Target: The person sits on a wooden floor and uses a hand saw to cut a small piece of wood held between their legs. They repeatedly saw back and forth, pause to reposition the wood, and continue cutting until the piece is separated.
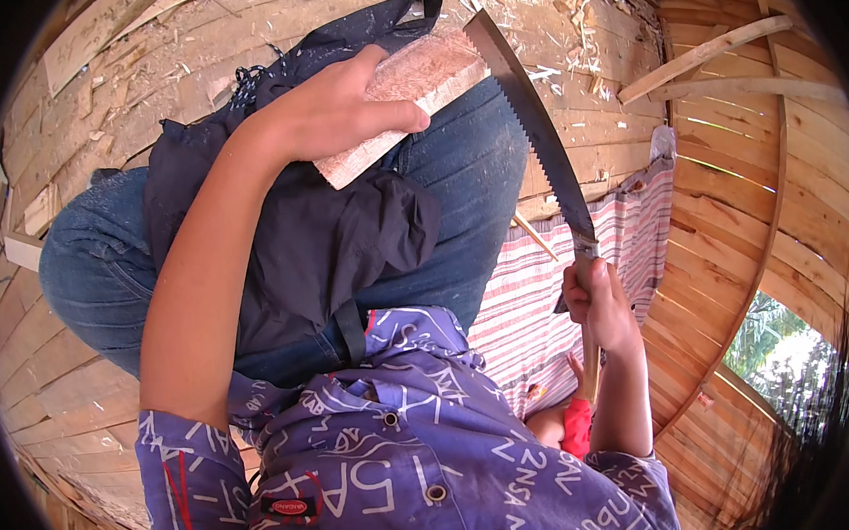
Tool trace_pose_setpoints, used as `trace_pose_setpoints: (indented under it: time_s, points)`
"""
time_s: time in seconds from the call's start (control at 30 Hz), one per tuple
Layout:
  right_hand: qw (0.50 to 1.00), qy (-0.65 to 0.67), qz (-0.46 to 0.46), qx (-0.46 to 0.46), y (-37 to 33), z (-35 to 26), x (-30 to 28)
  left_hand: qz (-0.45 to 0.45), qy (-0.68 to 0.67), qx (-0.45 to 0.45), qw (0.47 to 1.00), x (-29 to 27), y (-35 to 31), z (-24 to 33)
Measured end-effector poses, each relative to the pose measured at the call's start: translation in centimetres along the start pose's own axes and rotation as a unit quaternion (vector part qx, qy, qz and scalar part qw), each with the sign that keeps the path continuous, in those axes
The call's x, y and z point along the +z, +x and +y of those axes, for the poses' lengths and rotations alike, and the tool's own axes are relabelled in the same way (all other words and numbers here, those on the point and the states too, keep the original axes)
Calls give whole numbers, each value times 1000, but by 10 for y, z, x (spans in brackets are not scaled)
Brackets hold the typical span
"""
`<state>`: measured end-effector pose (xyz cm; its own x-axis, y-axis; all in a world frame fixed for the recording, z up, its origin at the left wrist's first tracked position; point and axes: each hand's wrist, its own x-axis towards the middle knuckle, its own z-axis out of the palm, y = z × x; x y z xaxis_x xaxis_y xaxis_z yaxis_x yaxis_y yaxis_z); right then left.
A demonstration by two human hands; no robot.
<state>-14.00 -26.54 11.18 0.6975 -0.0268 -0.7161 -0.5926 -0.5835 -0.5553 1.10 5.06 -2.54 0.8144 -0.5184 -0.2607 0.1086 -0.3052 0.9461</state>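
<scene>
My left hand (pixel 344 106) is closed on a pale reddish wood block (pixel 438 72), its thumb along the near side. Under the block lies a dark cloth garment (pixel 300 262), bunched over my lap and jeans (pixel 459 186). My right hand (pixel 602 308) grips a hand saw (pixel 543 139) by its handle. The long dark blade curves up and to the left, coarse teeth facing the block. Near its tip, the toothed edge is at the block's far right end; whether it cuts into the wood I cannot tell.
Wood shavings and chips (pixel 566 27) litter the plank floor (pixel 68 418). On the right a striped cloth (pixel 541 297) is spread, with another person's arm and red clothing (pixel 577 425) close by my right forearm. Beyond stand a plank wall (pixel 720 230) and leaning wooden poles (pixel 706 56).
</scene>
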Motion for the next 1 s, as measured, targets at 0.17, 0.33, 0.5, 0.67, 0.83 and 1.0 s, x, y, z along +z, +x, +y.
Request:
trace_pose_setpoints:
  time_s: [0.17, 0.33, 0.5, 0.67, 0.83, 1.0]
  points:
    - [1000, 9, -5, 27, -6, -2, -1, 27, 19, 18, 999, 4, -1, 2]
    - [999, -17, -6, 47, -8, -12, -7, 58, 104, 24, 993, 10, -4, 6]
    - [995, -80, -1, 60, -6, -13, -6, 97, 233, 44, 967, 22, -12, 17]
    - [989, -74, -12, 128, 10, -33, -9, 93, 218, 17, 971, 22, -9, 14]
    - [979, -140, 18, 145, 33, -63, -5, 80, 211, 7, 974, 18, -3, 12]
    - [972, -113, 32, 205, 61, -80, -12, 113, 208, 17, 971, 21, 2, 10]
